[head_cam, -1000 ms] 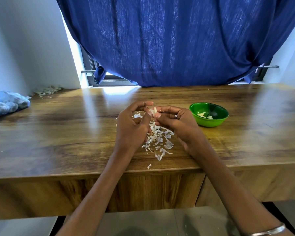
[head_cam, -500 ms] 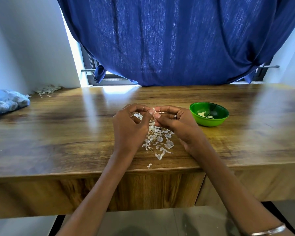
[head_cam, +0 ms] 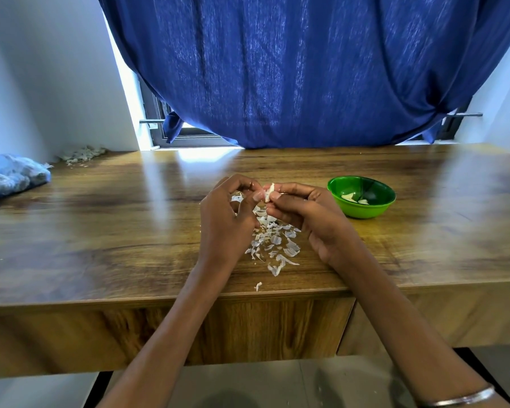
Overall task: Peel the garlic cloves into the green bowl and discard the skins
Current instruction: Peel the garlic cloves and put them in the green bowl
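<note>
Both the left hand [head_cam: 227,219] and right hand [head_cam: 312,219] pinch a small white garlic clove [head_cam: 269,192] above papery white skins [head_cam: 273,242], near the wooden table's [head_cam: 100,245] front edge; the round green plastic bowl [head_cam: 362,212] sits just right.

A wooden table [head_cam: 106,231] with a polished, glossy grain reflects window light. On it sits a green bowl [head_cam: 362,210] of shiny, smooth plastic. Thin, papery garlic skins [head_cam: 273,241] (dry, flaky and off-white) lie scattered on the wood. A blue curtain [head_cam: 306,69] of matt woven cloth, its weave showing a slubbed texture, hangs behind. A crinkled blue plastic bag [head_cam: 11,175] rests at left. A smooth, shiny metal bangle [head_cam: 461,397] circles one wrist.
</note>
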